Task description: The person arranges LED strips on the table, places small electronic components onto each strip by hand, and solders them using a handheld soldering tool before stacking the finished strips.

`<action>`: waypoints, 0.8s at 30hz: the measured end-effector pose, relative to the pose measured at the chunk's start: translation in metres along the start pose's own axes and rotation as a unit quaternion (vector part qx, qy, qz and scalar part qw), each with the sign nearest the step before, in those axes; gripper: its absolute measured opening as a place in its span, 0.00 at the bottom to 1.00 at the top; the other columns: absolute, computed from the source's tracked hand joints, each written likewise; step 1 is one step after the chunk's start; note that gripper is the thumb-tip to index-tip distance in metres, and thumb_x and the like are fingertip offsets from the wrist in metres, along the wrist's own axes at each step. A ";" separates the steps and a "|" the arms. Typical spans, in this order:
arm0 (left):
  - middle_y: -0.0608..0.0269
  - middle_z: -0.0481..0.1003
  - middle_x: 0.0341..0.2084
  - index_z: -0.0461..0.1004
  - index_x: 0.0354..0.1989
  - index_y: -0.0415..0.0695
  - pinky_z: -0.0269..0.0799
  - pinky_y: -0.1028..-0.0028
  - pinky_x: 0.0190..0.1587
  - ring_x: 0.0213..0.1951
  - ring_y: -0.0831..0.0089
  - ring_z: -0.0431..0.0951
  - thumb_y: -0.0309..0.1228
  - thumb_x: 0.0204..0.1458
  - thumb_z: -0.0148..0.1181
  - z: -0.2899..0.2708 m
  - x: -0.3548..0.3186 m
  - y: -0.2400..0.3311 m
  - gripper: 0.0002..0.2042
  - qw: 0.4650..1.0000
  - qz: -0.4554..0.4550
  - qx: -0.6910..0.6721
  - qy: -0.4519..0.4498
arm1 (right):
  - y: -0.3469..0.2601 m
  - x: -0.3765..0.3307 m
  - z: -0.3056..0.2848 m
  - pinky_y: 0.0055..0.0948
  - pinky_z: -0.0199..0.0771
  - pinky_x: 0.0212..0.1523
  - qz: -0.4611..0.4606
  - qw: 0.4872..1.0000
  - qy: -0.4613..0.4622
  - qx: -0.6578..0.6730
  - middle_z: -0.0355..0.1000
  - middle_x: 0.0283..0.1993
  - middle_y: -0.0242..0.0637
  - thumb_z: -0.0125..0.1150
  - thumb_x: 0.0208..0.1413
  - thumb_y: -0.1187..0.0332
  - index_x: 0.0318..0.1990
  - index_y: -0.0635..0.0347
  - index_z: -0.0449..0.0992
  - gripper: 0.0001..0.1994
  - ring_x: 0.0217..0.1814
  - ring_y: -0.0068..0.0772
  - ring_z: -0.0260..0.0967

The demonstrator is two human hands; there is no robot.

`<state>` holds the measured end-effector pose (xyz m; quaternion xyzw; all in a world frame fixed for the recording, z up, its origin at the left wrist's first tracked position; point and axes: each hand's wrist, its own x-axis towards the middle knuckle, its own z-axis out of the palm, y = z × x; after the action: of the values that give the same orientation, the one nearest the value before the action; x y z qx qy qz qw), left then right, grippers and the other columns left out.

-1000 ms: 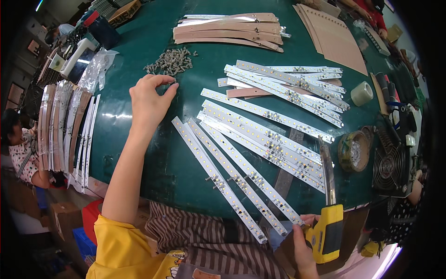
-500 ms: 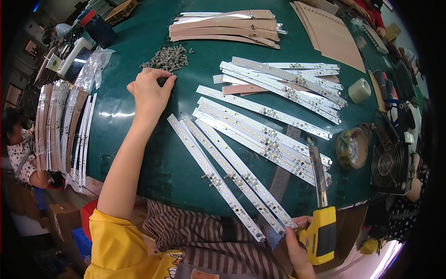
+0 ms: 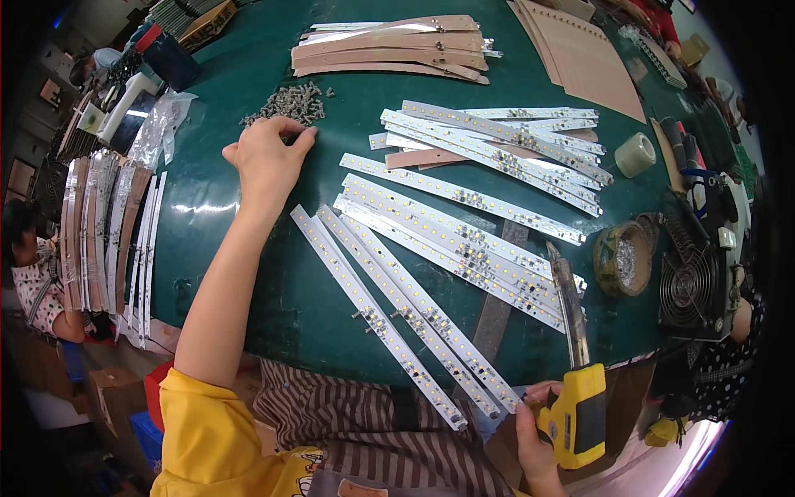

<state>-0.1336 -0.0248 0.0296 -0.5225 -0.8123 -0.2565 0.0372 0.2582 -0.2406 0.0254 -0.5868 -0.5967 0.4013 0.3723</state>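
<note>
Far left of the left hand [image 3: 265, 161], at the bench's upper-left edge, lie crinkled clear plastic bags [image 3: 161, 124]. Just beyond them rests a flat device with a dark screen [image 3: 132, 120] in a white frame. Below that hand, near the floor, stands a brown cardboard box [image 3: 112, 398]. No labels or signs can be made out.

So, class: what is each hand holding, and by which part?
Right hand grips the yellow electric screwdriver by its handle. Left hand pinches at the screw pile.
</note>
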 end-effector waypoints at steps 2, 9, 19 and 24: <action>0.63 0.79 0.30 0.83 0.30 0.48 0.54 0.64 0.47 0.36 0.66 0.77 0.40 0.44 0.67 0.002 0.003 0.000 0.10 1.000 -0.011 0.007 -0.012 | 0.000 0.000 0.002 0.31 0.67 0.49 -0.006 1.000 0.009 0.013 0.64 0.42 0.38 0.58 0.50 0.84 0.52 0.62 0.61 0.22 0.45 0.31 0.64; 0.62 0.79 0.23 0.81 0.26 0.43 0.55 0.65 0.48 0.32 0.66 0.77 0.32 0.44 0.65 -0.010 -0.019 0.002 0.06 0.985 0.156 -0.035 0.063 | 0.000 0.005 0.001 0.32 0.68 0.47 -0.038 0.999 0.023 0.024 0.65 0.40 0.38 0.57 0.50 0.84 0.54 0.63 0.61 0.23 0.43 0.33 0.65; 0.70 0.80 0.22 0.83 0.28 0.48 0.60 0.75 0.39 0.24 0.78 0.74 0.27 0.38 0.72 -0.029 -0.140 0.087 0.06 0.934 0.156 -0.266 -0.181 | -0.007 0.009 -0.003 0.28 0.68 0.43 0.008 0.997 0.038 0.063 0.67 0.39 0.38 0.56 0.54 0.80 0.55 0.62 0.60 0.21 0.42 0.28 0.66; 0.69 0.80 0.21 0.84 0.29 0.48 0.60 0.76 0.38 0.22 0.76 0.71 0.27 0.39 0.73 -0.020 -0.147 0.091 0.07 0.944 0.157 -0.247 -0.150 | -0.008 0.008 -0.006 0.26 0.68 0.44 0.018 0.999 0.019 0.027 0.68 0.39 0.36 0.56 0.55 0.77 0.54 0.61 0.61 0.19 0.40 0.27 0.66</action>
<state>0.0076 -0.1262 0.0334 -0.6683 -0.6274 -0.3591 -0.1756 0.2601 -0.2322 0.0352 -0.5944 -0.5679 0.4127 0.3922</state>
